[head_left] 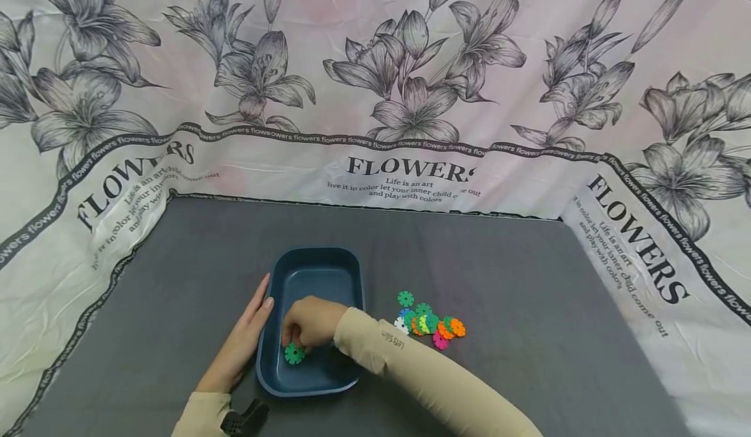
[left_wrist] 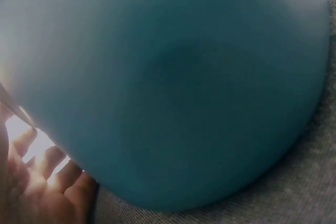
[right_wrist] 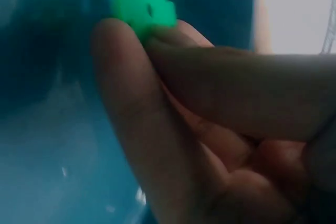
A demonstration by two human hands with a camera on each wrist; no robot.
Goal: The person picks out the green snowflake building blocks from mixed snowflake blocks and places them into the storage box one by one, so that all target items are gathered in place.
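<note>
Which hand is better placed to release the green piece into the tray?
Probably the right hand: it pinches the green piece over the tray, while the left hand only touches the tray's side.

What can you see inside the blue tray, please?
Inside the blue tray is a green notched disc in the grip of the right hand, with bare floor beyond. Anything beneath the hand and beige sleeve is covered from view.

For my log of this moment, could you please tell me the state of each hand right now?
Left hand: open, resting against the side of the blue tray.
Right hand: closed, pinching a green notched disc.
</note>
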